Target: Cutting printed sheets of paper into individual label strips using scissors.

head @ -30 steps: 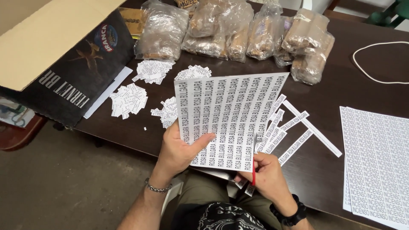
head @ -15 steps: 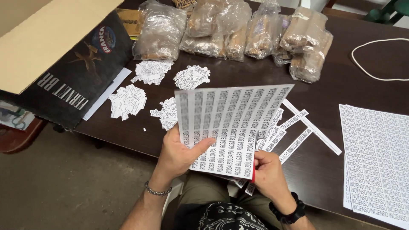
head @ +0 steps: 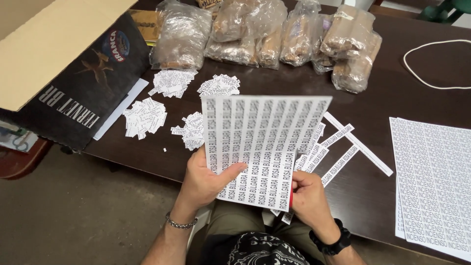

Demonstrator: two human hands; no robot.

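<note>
My left hand grips the lower left part of a white sheet of printed labels, thumb on its face, and holds it up over the table's front edge. At the sheet's lower right corner, my right hand is closed around a thin red tool, which is mostly hidden behind the paper. Several cut label strips lie on the dark table just behind and to the right of the sheet.
Small piles of cut labels lie left of the sheet. A stack of printed sheets sits at the right. Clear bags of brown sticks line the back. An open cardboard box stands at the left, a white cord loop at far right.
The sheet has turned slightly, so its top edge now runs level instead of rising to the right. Both hands keep their hold in about the same place.
</note>
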